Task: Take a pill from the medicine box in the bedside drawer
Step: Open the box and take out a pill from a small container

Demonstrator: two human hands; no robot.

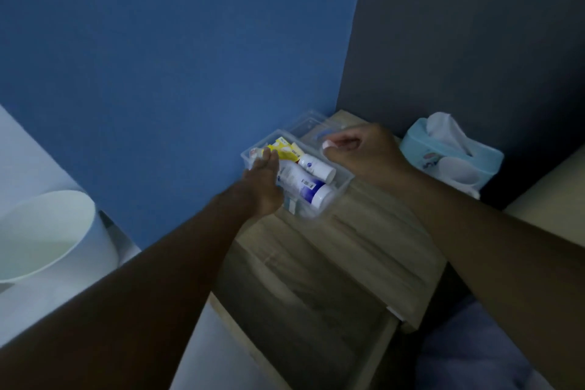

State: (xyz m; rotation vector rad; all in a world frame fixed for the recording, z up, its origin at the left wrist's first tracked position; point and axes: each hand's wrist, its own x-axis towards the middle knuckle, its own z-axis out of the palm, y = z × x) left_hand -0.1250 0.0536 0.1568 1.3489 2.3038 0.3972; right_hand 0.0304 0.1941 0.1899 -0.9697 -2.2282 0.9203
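The left hand (264,180) is reaching flat, fingers together, into the clear medicine box (343,182); beside it the right hand (357,152) is pinching something small and pale.

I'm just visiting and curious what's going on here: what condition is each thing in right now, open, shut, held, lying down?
Medicine box: open, on the bedside table.
Lid: off, lying behind the box.
Two white bottles: lying on their sides inside the box.
Drawer: pulled open.
Tissue pack: a tissue sticking out.
Left hand: reaching into the box.
Right hand: pinching something small and white.
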